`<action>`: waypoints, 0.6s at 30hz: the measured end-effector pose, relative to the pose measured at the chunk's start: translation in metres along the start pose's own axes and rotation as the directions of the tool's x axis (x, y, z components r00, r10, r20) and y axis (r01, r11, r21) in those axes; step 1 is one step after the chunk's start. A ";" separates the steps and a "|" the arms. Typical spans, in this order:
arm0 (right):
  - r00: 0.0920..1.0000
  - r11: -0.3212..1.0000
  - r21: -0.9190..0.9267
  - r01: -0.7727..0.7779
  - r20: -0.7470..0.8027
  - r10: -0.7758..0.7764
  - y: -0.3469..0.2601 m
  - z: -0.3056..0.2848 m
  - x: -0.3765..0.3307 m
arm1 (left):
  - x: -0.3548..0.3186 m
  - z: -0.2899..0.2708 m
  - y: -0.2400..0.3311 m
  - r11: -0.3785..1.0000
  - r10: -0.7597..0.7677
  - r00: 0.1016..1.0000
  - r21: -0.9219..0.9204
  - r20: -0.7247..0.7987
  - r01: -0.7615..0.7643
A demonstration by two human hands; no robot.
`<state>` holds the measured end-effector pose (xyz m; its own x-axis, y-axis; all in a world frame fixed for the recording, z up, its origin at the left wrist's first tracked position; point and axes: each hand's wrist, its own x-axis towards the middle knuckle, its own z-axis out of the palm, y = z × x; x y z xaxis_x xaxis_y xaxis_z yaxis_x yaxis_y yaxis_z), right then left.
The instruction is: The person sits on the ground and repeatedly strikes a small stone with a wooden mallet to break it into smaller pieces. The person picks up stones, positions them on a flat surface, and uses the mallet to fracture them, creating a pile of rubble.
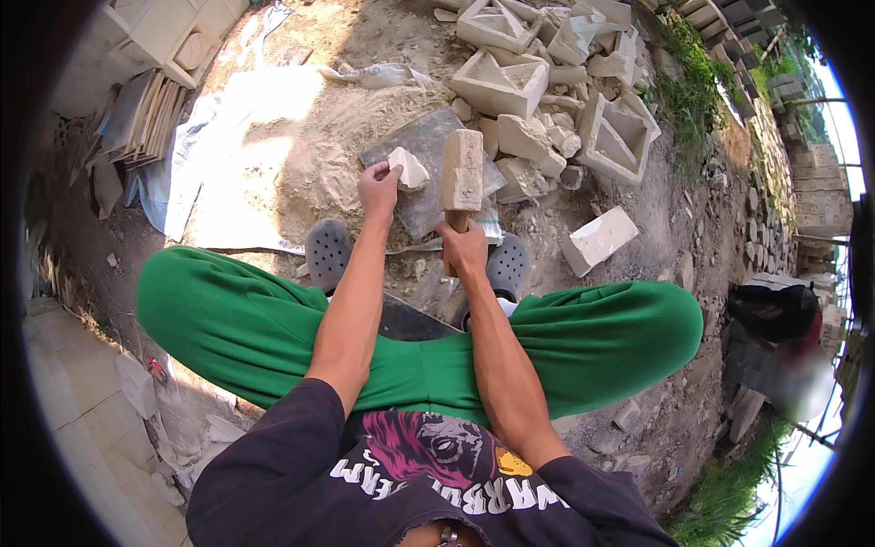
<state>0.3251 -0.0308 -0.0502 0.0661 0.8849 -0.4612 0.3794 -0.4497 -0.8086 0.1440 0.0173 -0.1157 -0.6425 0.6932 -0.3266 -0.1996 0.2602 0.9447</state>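
My right hand point(465, 246) is wrapped round the handle of a wooden mallet point(463, 171), whose dusty block head is raised over a dark flat slab point(428, 205). With my left hand point(377, 191) I grip a whitish, rough-edged stone chunk point(409, 170) by its left side, fingertips and thumb against it. The chunk is at the slab, left of the mallet head; the two are apart. Whether the chunk's underside touches the slab is hard to tell.
Broken pale blocks, some hollow with diagonal ribs point(499, 84), lie heaped beyond the slab. A rectangular pale block point(602, 241) rests at right. Powder covers a white sheet point(246, 182) at left, near stacked boards point(146, 114). My feet in grey clogs point(329, 255) flank the slab's near side.
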 end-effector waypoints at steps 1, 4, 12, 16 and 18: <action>1.000 0.999 0.025 0.023 0.015 -0.024 0.001 0.002 0.002 | 0.000 0.000 0.004 1.000 -0.005 1.000 0.010 0.027 0.005; 0.995 0.996 0.061 0.067 0.067 -0.071 -0.027 0.010 -0.002 | 0.003 -0.005 0.002 0.999 -0.019 1.000 0.034 0.011 0.019; 0.972 0.976 -0.213 -0.045 0.218 0.093 -0.025 0.023 0.020 | 0.001 -0.010 -0.012 0.981 -0.014 0.996 0.189 -0.083 0.030; 0.988 0.974 -0.215 0.074 0.146 -0.042 -0.072 0.007 0.015 | -0.005 -0.012 -0.012 0.977 0.009 0.995 0.215 -0.099 0.013; 0.990 0.982 -0.148 0.121 0.091 -0.109 -0.092 0.005 0.012 | -0.008 -0.011 -0.011 0.980 0.007 0.993 0.199 -0.120 0.017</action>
<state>0.2865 0.0204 0.0165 -0.0599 0.9137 -0.4020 0.5166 -0.3163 -0.7957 0.1432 0.0012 -0.1232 -0.7280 0.6095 -0.3138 -0.0591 0.4002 0.9145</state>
